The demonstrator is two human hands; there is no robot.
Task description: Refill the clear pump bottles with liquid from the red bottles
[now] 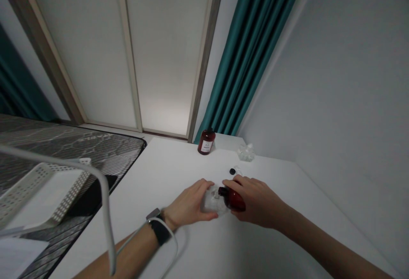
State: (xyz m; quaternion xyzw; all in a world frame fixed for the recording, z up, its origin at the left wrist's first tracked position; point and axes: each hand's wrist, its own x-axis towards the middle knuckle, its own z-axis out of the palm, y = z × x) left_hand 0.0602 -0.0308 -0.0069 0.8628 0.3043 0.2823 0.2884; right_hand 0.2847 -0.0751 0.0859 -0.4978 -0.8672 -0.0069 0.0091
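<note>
Red bottles (236,201) number two, one in the right hand (254,196).

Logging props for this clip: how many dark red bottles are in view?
2: a tilted bottle in the right hand, and a standing bottle on the white table near the teal curtain.
</note>
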